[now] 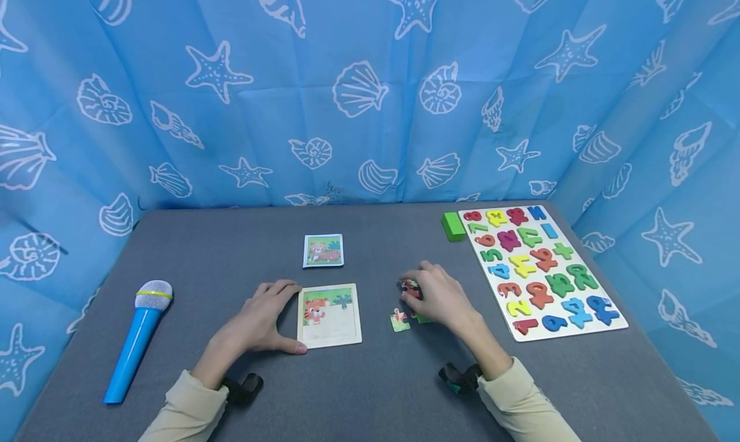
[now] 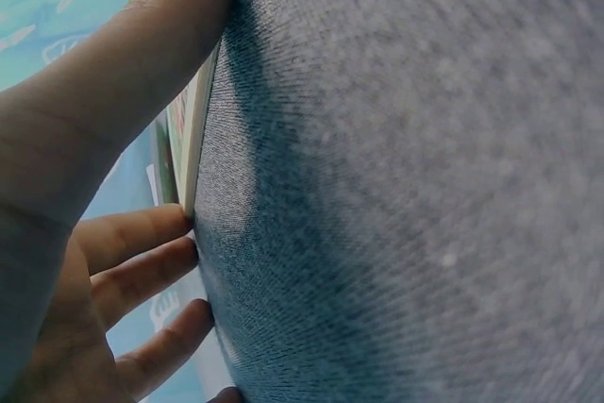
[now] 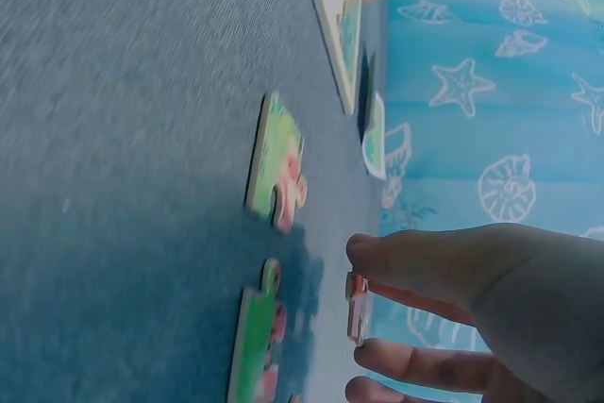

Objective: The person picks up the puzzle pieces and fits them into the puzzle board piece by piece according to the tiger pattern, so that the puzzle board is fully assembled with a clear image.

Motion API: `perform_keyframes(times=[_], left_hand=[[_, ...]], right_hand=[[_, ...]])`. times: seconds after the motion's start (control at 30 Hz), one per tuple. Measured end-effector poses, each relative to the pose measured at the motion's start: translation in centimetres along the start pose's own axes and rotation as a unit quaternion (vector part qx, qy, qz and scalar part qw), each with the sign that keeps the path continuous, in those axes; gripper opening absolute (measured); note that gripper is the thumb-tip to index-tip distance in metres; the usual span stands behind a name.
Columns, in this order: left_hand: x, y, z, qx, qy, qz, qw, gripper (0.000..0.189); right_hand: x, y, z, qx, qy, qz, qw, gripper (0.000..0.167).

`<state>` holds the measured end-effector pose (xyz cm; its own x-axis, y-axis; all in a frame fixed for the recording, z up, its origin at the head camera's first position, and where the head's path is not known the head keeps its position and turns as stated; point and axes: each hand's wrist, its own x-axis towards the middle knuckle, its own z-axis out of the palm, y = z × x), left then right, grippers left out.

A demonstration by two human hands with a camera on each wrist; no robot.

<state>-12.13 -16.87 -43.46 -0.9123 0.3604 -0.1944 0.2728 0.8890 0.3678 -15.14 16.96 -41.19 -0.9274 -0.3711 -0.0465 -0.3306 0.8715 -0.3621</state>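
The right hand [image 1: 442,297] pinched a puzzle piece [image 3: 357,310] between thumb and finger; the left hand [image 1: 260,318] lay spread, thumb and forefinger touching the corners of the puzzle board [image 1: 331,334] at seven and eleven o'clock. Two loose pieces showed on the table [image 1: 370,397] near the right hand, one with a pink and orange print [image 1: 397,324] at eight o'clock, the other with a green edge [image 3: 249,332] partly hidden beneath it.

The thin piece could have twisted or slipped, since only fingertips held it. A low palm might have dragged the two below, and a slack left hand might have let the board skid under a push.

The board's raised rim could have caught a tilted piece. Between board and loose pieces there was a bare strip of table to cross. Room was tighter at twelve o'clock from the board, where a small picture card [image 1: 324,250] lay near. The number board [image 1: 555,323] and green block [image 1: 453,228] lay apart from the right hand, at three and one o'clock.
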Motion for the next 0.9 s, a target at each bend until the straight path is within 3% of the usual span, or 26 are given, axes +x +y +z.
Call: perform_keyframes(times=[0.53,0.9], left_hand=[[0.0,0.0,0.0,-0.006,-0.002,0.0,1.0,0.112],[0.0,-0.1,0.2,-0.01,0.001,0.002,0.9999,0.111]], right_hand=[[0.7,-4.1,1.2,-0.011,0.017,-0.019,0.9996,0.027],[1.5,-6.7,2.2,0.011,0.002,-0.065,0.9978,0.029]])
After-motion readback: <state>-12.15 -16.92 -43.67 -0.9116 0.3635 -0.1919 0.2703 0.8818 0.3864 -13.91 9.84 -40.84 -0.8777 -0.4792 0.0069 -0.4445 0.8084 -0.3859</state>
